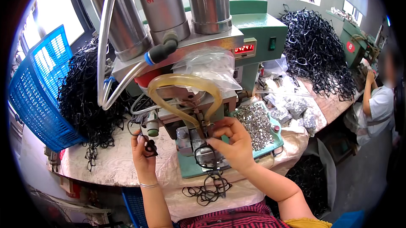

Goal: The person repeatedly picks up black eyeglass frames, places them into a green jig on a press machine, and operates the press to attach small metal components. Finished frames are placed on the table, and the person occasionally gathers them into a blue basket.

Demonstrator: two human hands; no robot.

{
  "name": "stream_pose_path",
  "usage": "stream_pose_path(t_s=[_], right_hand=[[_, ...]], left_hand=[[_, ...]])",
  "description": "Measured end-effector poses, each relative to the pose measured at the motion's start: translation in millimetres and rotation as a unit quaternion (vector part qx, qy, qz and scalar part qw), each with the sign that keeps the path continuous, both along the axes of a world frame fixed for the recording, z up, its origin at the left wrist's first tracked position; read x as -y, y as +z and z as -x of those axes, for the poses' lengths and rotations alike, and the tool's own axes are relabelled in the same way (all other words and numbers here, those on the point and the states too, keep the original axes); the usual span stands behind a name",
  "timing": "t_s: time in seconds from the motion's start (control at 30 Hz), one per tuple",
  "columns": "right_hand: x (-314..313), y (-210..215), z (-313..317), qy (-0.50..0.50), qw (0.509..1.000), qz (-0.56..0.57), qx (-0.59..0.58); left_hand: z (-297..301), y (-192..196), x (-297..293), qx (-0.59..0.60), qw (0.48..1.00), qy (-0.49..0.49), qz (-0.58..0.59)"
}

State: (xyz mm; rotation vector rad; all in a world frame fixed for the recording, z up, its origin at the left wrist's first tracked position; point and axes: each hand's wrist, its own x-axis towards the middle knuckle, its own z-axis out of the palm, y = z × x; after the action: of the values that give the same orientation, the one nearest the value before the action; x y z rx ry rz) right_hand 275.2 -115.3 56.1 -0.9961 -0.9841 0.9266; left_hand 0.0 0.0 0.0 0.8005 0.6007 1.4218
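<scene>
My left hand [144, 160] is raised beside the press, its fingers closed on a black looped piece like a glasses frame [150, 148]. My right hand [234, 141] reaches to the tooling of the green bench press [263, 29], thumb and fingertips pinched together; what lies between them is too small to make out. Another black frame [197, 157] loops around the metal fixture [204, 153] just below those fingertips. Several tangled black frames [209, 189] lie at the table's front edge. A bent amber tube [186, 79] arches over the tooling and partly hides it.
A green tray [277, 142] of small metal parts [254, 122] stands right of the press. Heaps of black frames [317, 50] rise at both sides. A blue basket [38, 94] tilts at the left. Clear plastic bags [296, 108] lie behind the tray. Another person [378, 107] works at far right.
</scene>
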Motion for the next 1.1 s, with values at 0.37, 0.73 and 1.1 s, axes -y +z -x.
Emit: stream_pose_path(t_s=[0.37,0.73,1.1], right_hand=[[29,7,-41,-0.11,0.909,-0.083,0.393],[10,-67,-109,-0.316,0.817,0.007,0.483],[29,-78,-90,-0.318,0.84,0.021,0.438]], left_hand=[[-73,83,85,-0.307,0.757,-0.018,-0.576],[-92,72,67,-0.342,0.701,-0.036,-0.624],[1,14,-105,-0.578,0.671,0.387,-0.256]])
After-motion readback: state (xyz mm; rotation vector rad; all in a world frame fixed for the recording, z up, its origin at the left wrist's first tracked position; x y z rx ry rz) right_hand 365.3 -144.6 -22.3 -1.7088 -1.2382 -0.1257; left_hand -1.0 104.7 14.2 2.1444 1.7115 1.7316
